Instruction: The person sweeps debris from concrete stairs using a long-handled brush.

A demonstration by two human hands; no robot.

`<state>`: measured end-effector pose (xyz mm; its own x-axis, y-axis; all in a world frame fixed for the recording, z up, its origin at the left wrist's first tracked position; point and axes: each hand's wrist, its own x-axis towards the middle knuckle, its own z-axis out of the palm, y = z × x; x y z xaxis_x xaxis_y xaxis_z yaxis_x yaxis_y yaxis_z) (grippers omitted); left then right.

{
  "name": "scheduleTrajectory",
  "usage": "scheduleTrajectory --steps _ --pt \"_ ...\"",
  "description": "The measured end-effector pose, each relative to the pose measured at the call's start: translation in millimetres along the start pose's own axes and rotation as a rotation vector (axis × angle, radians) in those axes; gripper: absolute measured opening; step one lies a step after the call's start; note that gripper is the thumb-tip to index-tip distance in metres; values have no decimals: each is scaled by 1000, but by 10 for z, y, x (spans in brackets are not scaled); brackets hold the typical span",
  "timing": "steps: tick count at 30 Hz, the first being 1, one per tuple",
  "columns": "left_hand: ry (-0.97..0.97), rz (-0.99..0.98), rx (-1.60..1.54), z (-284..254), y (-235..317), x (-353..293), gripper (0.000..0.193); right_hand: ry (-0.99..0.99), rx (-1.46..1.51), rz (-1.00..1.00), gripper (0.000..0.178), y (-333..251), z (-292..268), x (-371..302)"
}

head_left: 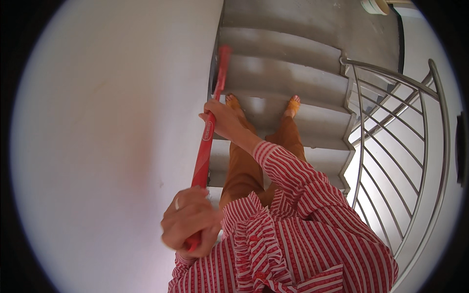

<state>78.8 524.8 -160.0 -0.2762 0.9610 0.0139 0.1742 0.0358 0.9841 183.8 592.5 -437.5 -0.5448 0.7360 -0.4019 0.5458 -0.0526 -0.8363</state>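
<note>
A long red broom (202, 161) slants along the wall, from low in front of me up toward the stairs. Its far end is smeared by motion, so the bristles are hard to make out. My left hand (188, 222), with a ring on one finger, is closed round the near end of the handle. Farther up, my right hand (224, 119) wraps the handle just above a pale printed label. The broom's red far end hangs close to the wall, over the left side of the steps (283, 71).
A white wall (112, 146) runs close along my left. Grey stairs lie under my feet (292, 105) and ahead, with a landing (312, 19) beyond. On the right stands a metal railing (420, 122). A pale bucket-like container (375, 7) is at the far right.
</note>
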Motion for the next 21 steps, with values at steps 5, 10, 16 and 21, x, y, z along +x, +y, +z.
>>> scheduleTrajectory --steps 5,10,16,21 --pt "253 7 -229 -105 81 -10 13 -253 -95 -88 23 66 -353 -43" --pt "54 -108 -211 97 -167 334 11 -322 -252 -60 23 526 -440 201" --pt "-320 -17 -34 206 -68 419 34 90 68 -135 23 286 -99 144" --pt "-383 79 -10 406 -78 219 27 202 121 -235 18 567 -183 55"
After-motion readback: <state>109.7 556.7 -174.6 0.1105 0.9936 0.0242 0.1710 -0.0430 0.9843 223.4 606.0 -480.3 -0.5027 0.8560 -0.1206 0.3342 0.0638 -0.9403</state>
